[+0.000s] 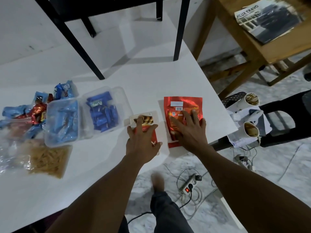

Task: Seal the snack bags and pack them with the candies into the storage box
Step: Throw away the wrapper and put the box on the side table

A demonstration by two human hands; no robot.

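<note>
Two red snack bags lie flat on the white table (pixel 101 174). My left hand (pixel 143 142) rests on the smaller bag (pixel 145 120), the one with a wafer-roll picture, and its fingers are spread over the bag. My right hand (pixel 188 130) presses flat on the larger red foil bag (pixel 182 106), which lies back side up. To the left stands the clear storage box (pixel 117 98) holding blue candies (pixel 102 111). Its clear lid (pixel 62 121) lies beside it over more light-blue wrappers.
Loose blue and red candy packs (pixel 35 108) and a clear bag of pale stick snacks (pixel 47 158) lie at the table's left. Black chair legs (pixel 80 47) stand on the table behind. On the floor are a power strip (pixel 188 184) with cables and cups on a black stool (pixel 250 115) to the right.
</note>
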